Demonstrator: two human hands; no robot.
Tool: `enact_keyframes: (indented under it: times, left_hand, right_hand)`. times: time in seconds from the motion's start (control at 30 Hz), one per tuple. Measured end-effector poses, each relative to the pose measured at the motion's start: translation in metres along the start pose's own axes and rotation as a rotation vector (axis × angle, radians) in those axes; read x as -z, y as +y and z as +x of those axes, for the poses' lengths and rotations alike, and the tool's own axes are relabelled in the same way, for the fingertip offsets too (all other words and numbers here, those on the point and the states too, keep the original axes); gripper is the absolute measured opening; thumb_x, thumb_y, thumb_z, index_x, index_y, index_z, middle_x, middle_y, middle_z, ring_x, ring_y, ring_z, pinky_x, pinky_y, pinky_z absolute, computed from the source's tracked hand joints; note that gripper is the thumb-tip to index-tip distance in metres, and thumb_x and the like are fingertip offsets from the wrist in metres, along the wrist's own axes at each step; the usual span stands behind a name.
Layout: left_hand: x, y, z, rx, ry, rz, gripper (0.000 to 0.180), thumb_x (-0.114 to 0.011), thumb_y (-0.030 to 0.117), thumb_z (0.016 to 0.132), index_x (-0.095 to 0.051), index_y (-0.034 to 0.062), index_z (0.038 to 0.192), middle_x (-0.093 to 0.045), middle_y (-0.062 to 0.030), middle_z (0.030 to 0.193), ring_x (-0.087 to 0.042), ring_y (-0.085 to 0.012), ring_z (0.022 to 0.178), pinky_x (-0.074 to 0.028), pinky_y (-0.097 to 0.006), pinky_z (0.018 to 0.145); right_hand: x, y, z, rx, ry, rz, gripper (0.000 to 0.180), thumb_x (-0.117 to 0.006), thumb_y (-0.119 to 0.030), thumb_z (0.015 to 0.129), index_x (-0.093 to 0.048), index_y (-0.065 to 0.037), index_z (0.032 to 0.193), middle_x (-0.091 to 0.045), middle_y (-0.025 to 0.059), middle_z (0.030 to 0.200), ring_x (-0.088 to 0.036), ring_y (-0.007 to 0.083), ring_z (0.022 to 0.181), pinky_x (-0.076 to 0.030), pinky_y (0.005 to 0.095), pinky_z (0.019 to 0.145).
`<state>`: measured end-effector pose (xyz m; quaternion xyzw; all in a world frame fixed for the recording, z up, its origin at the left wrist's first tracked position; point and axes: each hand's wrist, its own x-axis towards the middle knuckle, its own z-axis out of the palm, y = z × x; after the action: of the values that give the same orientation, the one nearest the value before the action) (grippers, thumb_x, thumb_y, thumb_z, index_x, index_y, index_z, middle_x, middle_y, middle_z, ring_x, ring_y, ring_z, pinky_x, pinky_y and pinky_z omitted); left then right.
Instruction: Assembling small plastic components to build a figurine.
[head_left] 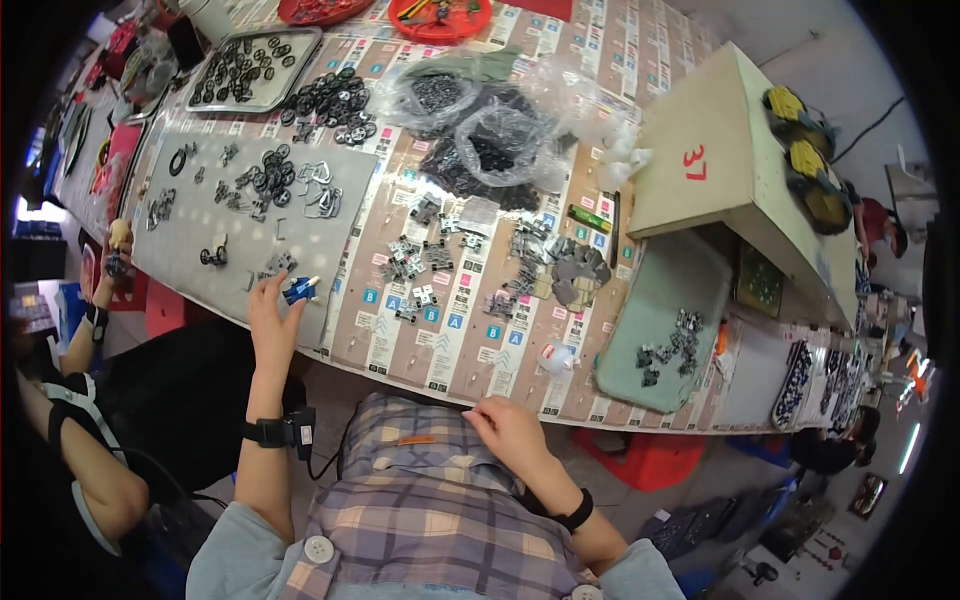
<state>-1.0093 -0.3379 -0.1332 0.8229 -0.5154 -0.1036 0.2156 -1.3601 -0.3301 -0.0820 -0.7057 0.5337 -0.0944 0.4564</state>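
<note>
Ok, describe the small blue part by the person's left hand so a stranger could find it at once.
Start at the grey mat covering the left stretch of the long table. Follow its near edge to where the left hand reaches up; the blue part sits right at its fingertips. It is the only bright blue piece there, tipped with white, while the small parts around it are black or grey.

Open grey mat (330,215) beyond blue part (298,291)

A metal tray (305,38) of black rings sits far back on the table (470,350), clear bags (500,130) of dark parts lie mid-table, beside a cardboard box (700,170), with a green mat (660,310) holding small grey pieces.
</note>
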Motion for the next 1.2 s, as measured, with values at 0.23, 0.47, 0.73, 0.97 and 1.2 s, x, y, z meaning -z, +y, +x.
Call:
enact_keyframes:
  times: [0.23, 0.47, 0.73, 0.97, 1.2]
  left_hand:
    - [-0.013, 0.002, 0.002, -0.074, -0.051, 0.068, 0.037, -0.067, 0.006, 0.065, -0.059, 0.0071, 0.101, -0.052, -0.0145, 0.099, -0.048, -0.0331, 0.092, -0.039, -0.04, 0.081]
    - [-0.019, -0.001, -0.003, -0.042, 0.02, -0.028, 0.045, -0.068, 0.009, 0.068, -0.054, 0.0063, 0.11, -0.052, -0.014, 0.101, -0.048, -0.0325, 0.096, -0.038, -0.038, 0.084]
    - [-0.022, -0.011, -0.011, 0.076, 0.01, -0.108, 0.05, -0.067, 0.009, 0.071, -0.048, 0.005, 0.117, -0.051, -0.0135, 0.104, -0.049, -0.0289, 0.096, -0.039, -0.034, 0.083]
    - [-0.002, 0.008, -0.012, 0.348, -0.076, -0.664, 0.044, -0.063, 0.011, 0.078, -0.047, 0.0026, 0.117, -0.053, -0.0083, 0.105, -0.052, -0.0169, 0.091, -0.043, -0.03, 0.079]
    - [0.052, 0.081, -0.033, 0.469, -0.586, -1.923, 0.06, -0.061, 0.026, 0.082, -0.032, -0.0022, 0.127, -0.051, -0.0096, 0.106, -0.055, -0.0185, 0.094, -0.047, -0.03, 0.084]
  right_hand:
    - [0.012, 0.02, -0.025, -0.067, 0.033, -0.088, 0.021, -0.058, -0.025, 0.08, -0.06, -0.005, 0.072, -0.057, 0.011, 0.07, -0.057, 0.0287, 0.066, -0.044, 0.0365, 0.058]
    - [0.006, 0.057, -0.037, -0.298, 0.194, 0.07, 0.018, -0.062, -0.019, 0.079, -0.06, -0.001, 0.075, -0.055, 0.0055, 0.063, -0.052, 0.0142, 0.055, -0.041, 0.0277, 0.051]
    - [0.007, 0.119, -0.007, -0.331, 0.565, 0.395, 0.076, -0.074, -0.015, 0.068, -0.03, -0.003, 0.129, -0.041, 0.0137, 0.111, -0.047, 0.0119, 0.065, -0.042, 0.0223, 0.056]
    - [0.004, 0.102, 0.025, -0.381, 0.609, 0.31, 0.068, -0.073, -0.018, 0.069, -0.038, -0.001, 0.125, -0.042, 0.0136, 0.114, -0.051, 0.0182, 0.081, -0.045, 0.0249, 0.062]
    - [-0.003, 0.124, 0.035, -0.207, 0.705, 0.384, 0.041, -0.066, -0.012, 0.077, -0.049, 0.0, 0.112, -0.045, 0.0112, 0.107, -0.053, 0.0186, 0.085, -0.045, 0.0286, 0.075]
